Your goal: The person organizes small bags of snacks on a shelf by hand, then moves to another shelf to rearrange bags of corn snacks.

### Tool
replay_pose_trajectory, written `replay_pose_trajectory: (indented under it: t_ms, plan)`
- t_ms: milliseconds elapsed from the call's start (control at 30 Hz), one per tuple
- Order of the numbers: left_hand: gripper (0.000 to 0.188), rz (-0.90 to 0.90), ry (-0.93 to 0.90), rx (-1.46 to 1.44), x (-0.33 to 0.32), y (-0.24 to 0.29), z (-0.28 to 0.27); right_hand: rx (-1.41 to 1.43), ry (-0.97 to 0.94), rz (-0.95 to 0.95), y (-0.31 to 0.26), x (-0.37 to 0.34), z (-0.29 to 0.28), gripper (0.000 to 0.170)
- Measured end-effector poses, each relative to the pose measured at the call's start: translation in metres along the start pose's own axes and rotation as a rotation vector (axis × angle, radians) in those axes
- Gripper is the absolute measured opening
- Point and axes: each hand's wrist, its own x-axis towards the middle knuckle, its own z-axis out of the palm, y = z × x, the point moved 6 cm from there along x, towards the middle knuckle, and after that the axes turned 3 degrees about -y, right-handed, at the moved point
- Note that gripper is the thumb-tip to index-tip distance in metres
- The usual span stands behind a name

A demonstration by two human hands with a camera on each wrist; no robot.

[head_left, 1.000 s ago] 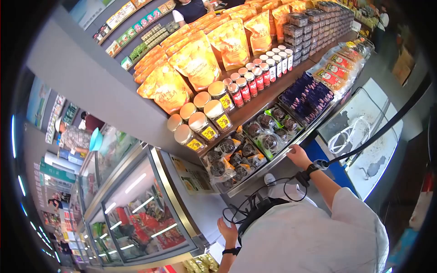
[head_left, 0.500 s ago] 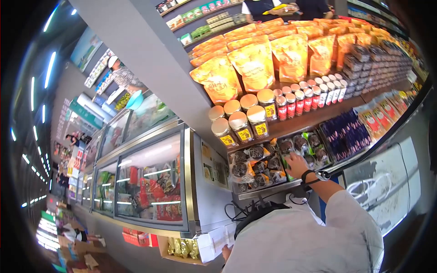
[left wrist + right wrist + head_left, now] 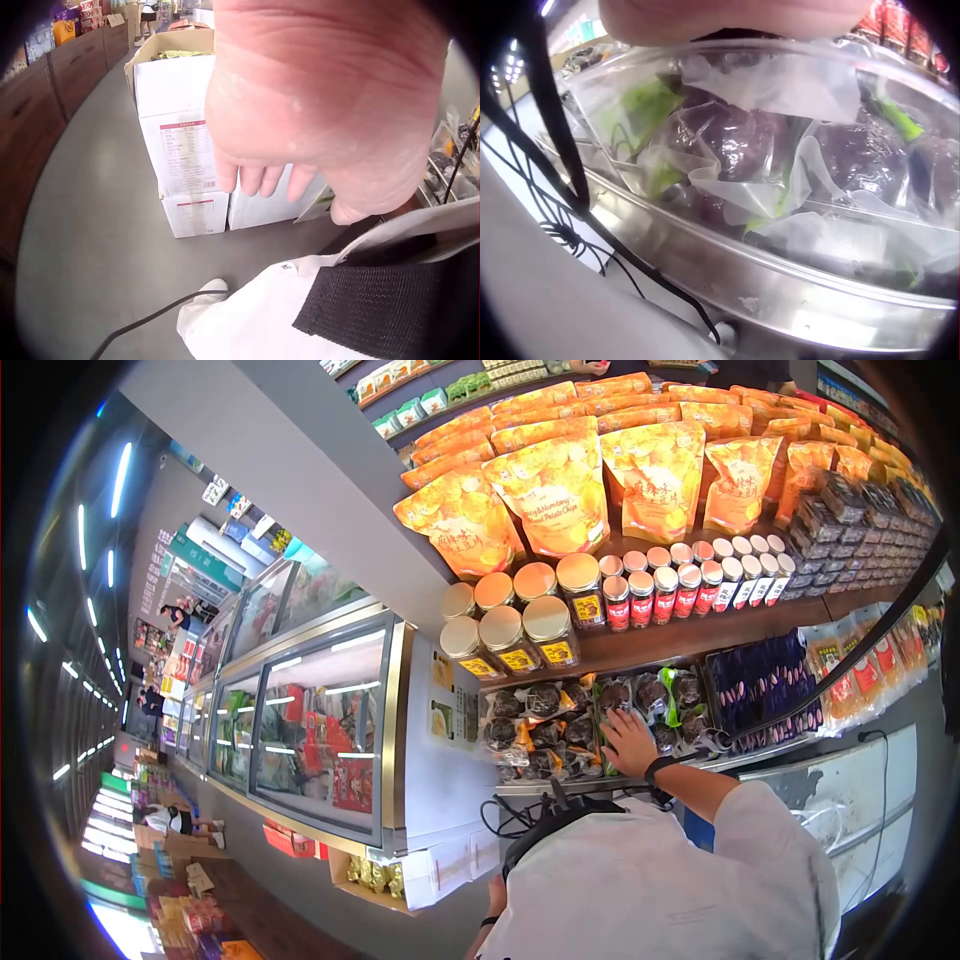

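My right hand [image 3: 630,743] lies over a bin of dark round items in clear wrappers, its fingers spread and straight. In the right wrist view the wrapped dark items [image 3: 735,142] with green labels sit behind a clear bin wall [image 3: 840,214], and only part of the hand shows along the top edge. Beside it is another bin of wrapped dark items [image 3: 545,735] with orange labels. My left hand [image 3: 322,105] hangs low by my side with loose fingers and holds nothing; in the head view it is mostly hidden by my shirt.
Jars [image 3: 500,630], bottles [image 3: 665,595] and orange pouches [image 3: 545,490] stand behind the bins. Purple packets [image 3: 760,675] lie to their right. At left is a glass-fronted freezer [image 3: 320,730]; a white carton [image 3: 180,150] stands on the floor. A black cable [image 3: 870,635] crosses the right side.
My right hand moved from the bin's front edge onto the wrapped items, then flattened with fingers spread. My left hand dropped lower beside me. The head view swung left.
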Motion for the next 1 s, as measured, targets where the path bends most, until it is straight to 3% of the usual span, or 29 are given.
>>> replay_pose_trajectory:
  t_ms: [67,100,133,167,233,300,500,600,633,667,767,800,867,933,1000]
  plan:
    - [0.039,-0.018,-0.039,-0.035,0.047,0.019,-0.009,0.003,0.020,-0.023,0.001,0.002,0.003,0.045]
    - [0.039,-0.032,-0.053,-0.054,0.036,0.020,-0.001,0.010,0.005,-0.041,0.002,0.002,0.005,0.045]
    - [0.031,0.126,0.107,-0.132,0.014,0.034,-0.014,0.011,0.013,-0.027,0.004,0.003,0.007,0.045]
    - [0.031,0.099,0.118,-0.139,-0.011,0.031,-0.030,0.012,0.022,-0.015,0.004,0.004,0.009,0.044]
    - [0.033,-0.065,0.119,-0.200,-0.008,0.091,-0.053,0.030,-0.005,-0.043,0.005,0.005,0.013,0.044]
    - [0.038,-0.048,0.176,-0.284,0.002,0.110,-0.073,0.008,0.001,-0.013,0.007,0.007,0.014,0.046]
    - [0.044,0.355,0.398,-0.010,0.035,0.274,-0.202,0.015,-0.009,-0.003,0.005,0.009,0.011,0.051]
    - [0.041,0.564,0.381,0.071,0.069,0.353,-0.246,0.038,-0.016,0.033,0.005,0.010,0.009,0.050]
    - [0.040,0.712,0.349,0.188,0.079,0.378,-0.250,0.021,-0.019,0.027,0.005,0.009,0.009,0.050]
    - [0.038,0.861,0.314,0.304,0.088,0.400,-0.249,0.003,-0.023,0.024,0.004,0.009,0.009,0.049]
    - [0.036,1.078,0.184,0.487,0.122,0.443,-0.239,-0.016,-0.036,0.055,0.001,0.009,0.008,0.048]
    - [0.048,1.136,0.098,0.569,0.133,0.449,-0.230,-0.028,-0.029,0.085,0.002,0.009,0.006,0.048]
    - [0.055,1.177,0.024,0.644,0.133,0.461,-0.225,-0.026,-0.040,0.086,-0.001,0.009,0.005,0.049]
    - [0.076,1.177,-0.077,0.792,0.141,0.461,-0.215,-0.061,-0.043,0.119,-0.002,0.010,0.005,0.049]
    - [0.079,1.193,-0.093,0.808,0.142,0.463,-0.215,-0.113,-0.082,0.137,-0.002,0.010,0.013,0.051]
